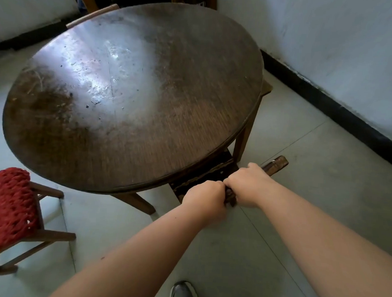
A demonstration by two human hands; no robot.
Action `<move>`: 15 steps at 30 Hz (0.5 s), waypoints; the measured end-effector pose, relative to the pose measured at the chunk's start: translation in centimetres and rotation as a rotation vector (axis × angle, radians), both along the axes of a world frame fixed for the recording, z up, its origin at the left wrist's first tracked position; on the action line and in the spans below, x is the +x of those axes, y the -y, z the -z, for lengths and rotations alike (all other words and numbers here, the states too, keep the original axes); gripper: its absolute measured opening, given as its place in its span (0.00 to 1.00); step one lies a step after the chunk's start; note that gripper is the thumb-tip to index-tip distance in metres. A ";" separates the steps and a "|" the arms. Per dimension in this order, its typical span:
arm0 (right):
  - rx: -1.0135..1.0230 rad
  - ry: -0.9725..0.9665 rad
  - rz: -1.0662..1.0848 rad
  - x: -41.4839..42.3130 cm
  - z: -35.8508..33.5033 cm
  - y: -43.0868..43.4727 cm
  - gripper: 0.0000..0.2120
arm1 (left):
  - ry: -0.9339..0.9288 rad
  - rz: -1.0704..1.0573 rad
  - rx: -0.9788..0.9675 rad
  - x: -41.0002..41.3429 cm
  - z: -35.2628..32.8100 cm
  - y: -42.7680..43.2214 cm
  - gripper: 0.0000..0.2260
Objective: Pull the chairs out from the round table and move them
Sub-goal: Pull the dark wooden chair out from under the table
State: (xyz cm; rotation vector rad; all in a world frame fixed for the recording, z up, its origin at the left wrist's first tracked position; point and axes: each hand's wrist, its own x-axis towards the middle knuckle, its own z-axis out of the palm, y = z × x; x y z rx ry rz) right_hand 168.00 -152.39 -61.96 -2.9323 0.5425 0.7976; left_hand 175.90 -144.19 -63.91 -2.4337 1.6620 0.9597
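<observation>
- Both hands are wrapping around the top rail of a dark wooden chair [277, 162] at the near right edge of the round table [134, 96]: the left hand [203, 199] is clamping the rail's near end and the right hand [248, 184] is gripping just beside it, knuckles touching.
- That chair is sitting tucked under the table's rim, its seat mostly hidden beneath the top; only the rail and a strip of the back are showing.
- It is looking like solid wood, so it is likely handling as stiff and moderately heavy, with legs apt to scrape or catch on the tiled floor [300, 197] (a slight lift should help).
- Gripping the top rail is giving good leverage, though both hands are crowding one end, so the chair may be twisting as it comes out; spreading them along the rail seems steadier.
- Another chair with a red knitted cushion [8, 207] is standing near the table at the left, already clear of the rim, and a further chair back [90, 15] is showing at the far side.
- No brands, labels or readable writing are showing anywhere.
</observation>
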 end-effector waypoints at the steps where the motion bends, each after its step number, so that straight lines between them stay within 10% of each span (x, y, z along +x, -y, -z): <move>1: -0.014 -0.010 -0.021 -0.4 -0.5 -0.2 0.10 | -0.019 -0.010 0.006 -0.6 -0.3 -0.2 0.09; 15: -0.072 -0.074 -0.004 -10.6 -5.1 -7.7 0.08 | -0.107 0.089 -0.006 -10.3 -3.8 -7.2 0.09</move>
